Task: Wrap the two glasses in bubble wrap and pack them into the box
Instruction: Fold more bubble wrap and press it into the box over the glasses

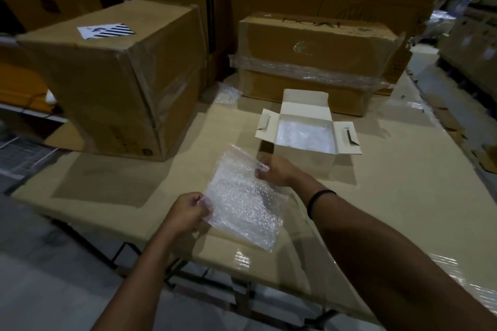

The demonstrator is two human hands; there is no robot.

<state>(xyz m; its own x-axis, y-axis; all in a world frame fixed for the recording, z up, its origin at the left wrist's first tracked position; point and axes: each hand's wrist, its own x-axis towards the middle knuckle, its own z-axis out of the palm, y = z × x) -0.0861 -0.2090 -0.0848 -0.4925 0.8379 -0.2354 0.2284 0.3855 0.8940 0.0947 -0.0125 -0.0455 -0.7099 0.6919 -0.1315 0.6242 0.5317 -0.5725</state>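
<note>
Nearest, our left hand (188, 212) and right hand (274, 170) each pinched an edge of the clear, square sheet of bubble wrap (242, 196), held above the tan cardboard-covered table (403, 183), just before the small open white cardboard box (304, 160).

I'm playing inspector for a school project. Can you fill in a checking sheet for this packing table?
Surface: table covered in flat cardboard.
Job's things: bubble wrap sheet held above the table; small white box open, more bubble wrap inside; no bare glass seen.
Clutter: bubble wrap scrap beside the taped carton.
Hands: left hand and right hand each pinch a sheet edge.
Cables: nothing seen.
Surroundings: big cardboard cartons behind and to the left.
</note>
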